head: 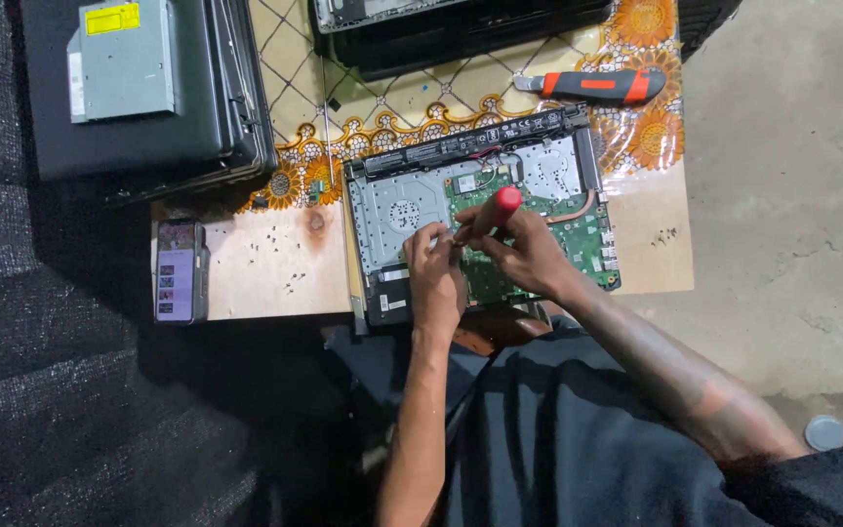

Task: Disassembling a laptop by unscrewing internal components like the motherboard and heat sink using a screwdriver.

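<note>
On the small surface (275, 263), an opened laptop (480, 215) lies with its green board bared — the right hand (529, 256) grips a red-handled screwdriver (485, 217), tip down by the board's left edge. The left hand (433, 265), fingers curled, steadies the tip — seemingly a screw being worked; the turn wants the tip seated and upright.

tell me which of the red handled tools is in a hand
The screwdriver with the round red top, gripped by the right hand over the opened laptop. The utility knife lies untouched on the table.
</note>
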